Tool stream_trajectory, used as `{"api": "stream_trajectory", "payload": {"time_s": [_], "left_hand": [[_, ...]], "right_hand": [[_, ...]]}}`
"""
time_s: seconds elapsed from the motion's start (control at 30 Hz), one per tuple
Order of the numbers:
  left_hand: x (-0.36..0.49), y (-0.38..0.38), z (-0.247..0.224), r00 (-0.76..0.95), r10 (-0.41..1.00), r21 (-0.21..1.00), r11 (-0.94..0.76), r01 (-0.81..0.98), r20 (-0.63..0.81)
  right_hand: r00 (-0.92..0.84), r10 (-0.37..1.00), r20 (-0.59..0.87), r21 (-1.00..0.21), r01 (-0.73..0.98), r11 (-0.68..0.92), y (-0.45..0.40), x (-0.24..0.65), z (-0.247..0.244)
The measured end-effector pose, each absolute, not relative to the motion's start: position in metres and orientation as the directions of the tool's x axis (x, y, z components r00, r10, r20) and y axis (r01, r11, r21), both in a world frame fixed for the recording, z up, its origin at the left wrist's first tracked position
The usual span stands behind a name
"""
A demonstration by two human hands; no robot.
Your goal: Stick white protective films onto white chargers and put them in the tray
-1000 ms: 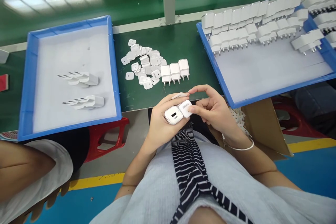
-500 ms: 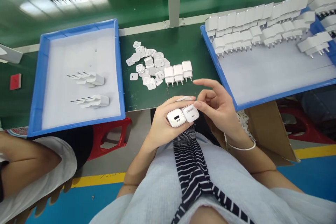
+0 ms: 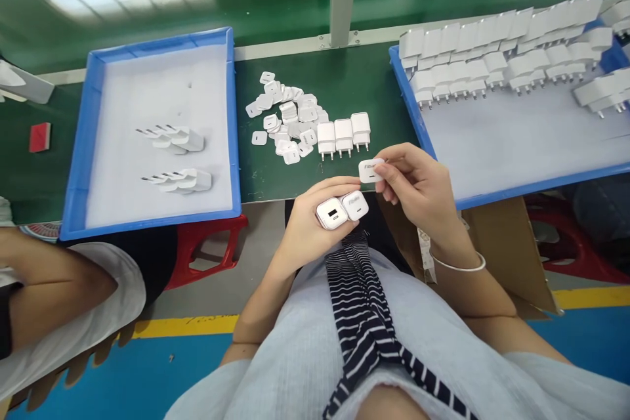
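Observation:
My left hand (image 3: 305, 213) is wrapped round two white chargers held side by side with their port ends up. The left charger (image 3: 331, 214) shows a dark USB port and a smaller slot; the right charger (image 3: 355, 205) has a face with printed lettering and one small slot. Between thumb and fingers, my right hand (image 3: 418, 184) pinches a white charger cover plate (image 3: 369, 171), lettered and with a slot, just above the chargers. Beyond my hands lies a heap of similar cover plates (image 3: 289, 119) on the green table. Three chargers (image 3: 343, 135) with pins toward me lie beside the heap.
A blue tray (image 3: 235, 144) on the left holds two groups of chargers (image 3: 180, 180). On the right, another blue tray (image 3: 418, 121) carries rows of chargers (image 3: 457, 75). A cardboard box (image 3: 509, 249) is below the table edge. Another person's arm (image 3: 54, 279) is at far left.
The cover plate that lay across my left fingers is now in my right hand's pinch. My right hand has closed from its loosely spread pose. The view has shifted slightly.

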State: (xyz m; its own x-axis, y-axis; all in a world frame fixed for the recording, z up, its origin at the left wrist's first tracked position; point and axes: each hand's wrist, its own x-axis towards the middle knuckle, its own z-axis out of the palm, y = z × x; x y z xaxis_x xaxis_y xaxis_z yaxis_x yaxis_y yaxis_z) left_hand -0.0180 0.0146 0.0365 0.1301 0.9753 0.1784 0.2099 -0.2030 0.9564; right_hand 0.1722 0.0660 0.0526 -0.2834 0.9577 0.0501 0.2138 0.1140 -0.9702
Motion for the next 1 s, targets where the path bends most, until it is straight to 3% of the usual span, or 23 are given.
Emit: {"api": "stream_trajectory", "payload": {"time_s": [0.27, 1.0], "left_hand": [[-0.012, 0.017, 0.032, 0.052, 0.987, 0.96, -0.16, 0.231, 0.152], [-0.008, 0.019, 0.043, 0.135, 0.981, 0.958, -0.171, 0.23, 0.143]], "right_hand": [[-0.451, 0.875, -0.176, -0.984, 0.076, -0.159, 0.044, 0.158, 0.069], [-0.452, 0.873, -0.18, -0.984, 0.09, -0.157, 0.047, 0.151, 0.063]]}}
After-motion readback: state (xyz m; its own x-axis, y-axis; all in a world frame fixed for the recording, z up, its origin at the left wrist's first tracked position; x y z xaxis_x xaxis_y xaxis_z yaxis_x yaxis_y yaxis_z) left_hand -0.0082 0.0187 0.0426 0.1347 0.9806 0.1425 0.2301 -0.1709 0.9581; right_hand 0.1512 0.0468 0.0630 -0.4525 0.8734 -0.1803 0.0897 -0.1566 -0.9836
